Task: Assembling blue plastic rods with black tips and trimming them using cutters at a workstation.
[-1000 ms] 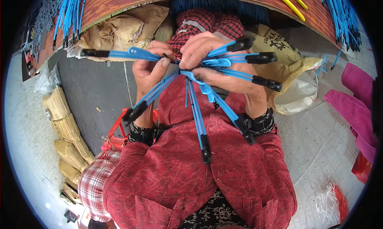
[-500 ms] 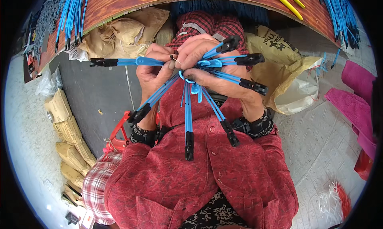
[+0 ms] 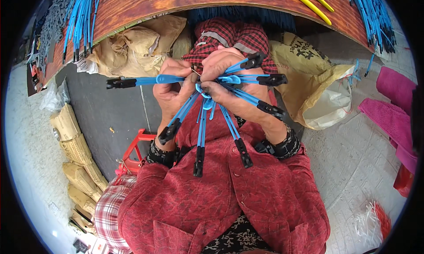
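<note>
Between my hands, in front of my chest, a frame of blue rods (image 3: 202, 129) fans outward from a small hub. The rods run in bundles, each with a black joint (image 3: 199, 161) at its outer end, and blue tabs hang near the middle. My left hand (image 3: 171, 88) is closed, with fingertips pinching at the hub's left side. My right hand (image 3: 240, 92) is closed round the hub's right side, its thumb near the centre. A short thin wire (image 3: 197, 72) shows between the fingertips of both hands. The fingers hide most of the hub.
A brown wooden table (image 3: 176, 0) curves across the far side, with yellow-handled pliers (image 3: 311, 6) and bundles of blue rods (image 3: 373, 22) on it. Paper sacks (image 3: 329, 90) lie below. A red stool frame (image 3: 134, 152) stands at left, pink towels (image 3: 388, 112) at right.
The blue frame has tilted a little, its lower rod bundles shifting left and its right-hand ones moving down. My hands have moved slightly and keep their hold at the hub.
</note>
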### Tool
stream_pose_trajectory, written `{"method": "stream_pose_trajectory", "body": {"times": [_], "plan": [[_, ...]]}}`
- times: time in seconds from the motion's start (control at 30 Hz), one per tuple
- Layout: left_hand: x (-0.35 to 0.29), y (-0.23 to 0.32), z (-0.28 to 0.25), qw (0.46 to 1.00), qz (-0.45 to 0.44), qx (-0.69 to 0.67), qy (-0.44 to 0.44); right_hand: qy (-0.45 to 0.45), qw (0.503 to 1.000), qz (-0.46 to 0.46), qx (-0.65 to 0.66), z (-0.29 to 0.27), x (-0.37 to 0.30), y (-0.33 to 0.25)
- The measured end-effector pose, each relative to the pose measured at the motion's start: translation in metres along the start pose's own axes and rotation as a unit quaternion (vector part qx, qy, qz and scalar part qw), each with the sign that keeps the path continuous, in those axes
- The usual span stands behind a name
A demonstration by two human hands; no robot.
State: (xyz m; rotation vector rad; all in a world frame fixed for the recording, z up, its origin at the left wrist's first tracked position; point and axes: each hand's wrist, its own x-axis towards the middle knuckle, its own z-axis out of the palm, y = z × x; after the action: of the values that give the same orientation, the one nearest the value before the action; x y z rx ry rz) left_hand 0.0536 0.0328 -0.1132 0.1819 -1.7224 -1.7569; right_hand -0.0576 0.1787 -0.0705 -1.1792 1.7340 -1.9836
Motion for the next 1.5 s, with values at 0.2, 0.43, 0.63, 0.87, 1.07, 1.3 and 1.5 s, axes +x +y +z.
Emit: {"method": "stream_pose_trajectory", "body": {"times": [0.2,0.43,0.63,0.87,1.07,1.3,1.5], "plan": [[0.000,0.005,0.003,1.000,-0.001,0.017,0.010,0.048,0.998,-0.028,-0.029,0.008,-0.001,-0.002],[0.000,0.001,0.003,0.998,0.012,0.064,0.022,0.057,0.995,-0.033,-0.068,0.006,-0.001,-0.004],[0.002,0.004,0.006,0.996,0.005,0.082,0.027,0.061,0.994,-0.041,-0.081,0.006,0.000,-0.004],[0.003,0.010,0.008,0.997,-0.003,0.079,0.020,0.063,0.993,-0.053,-0.082,0.007,-0.001,-0.001],[0.001,0.008,0.011,0.996,0.034,0.073,0.028,0.068,0.991,-0.046,-0.106,0.011,-0.001,-0.002],[0.003,0.011,0.015,0.993,0.027,0.109,0.040,0.086,0.989,-0.058,-0.108,0.008,-0.003,-0.003],[0.003,0.011,0.014,0.990,0.040,0.133,0.034,0.099,0.989,-0.046,-0.098,0.009,-0.004,-0.005]]}}
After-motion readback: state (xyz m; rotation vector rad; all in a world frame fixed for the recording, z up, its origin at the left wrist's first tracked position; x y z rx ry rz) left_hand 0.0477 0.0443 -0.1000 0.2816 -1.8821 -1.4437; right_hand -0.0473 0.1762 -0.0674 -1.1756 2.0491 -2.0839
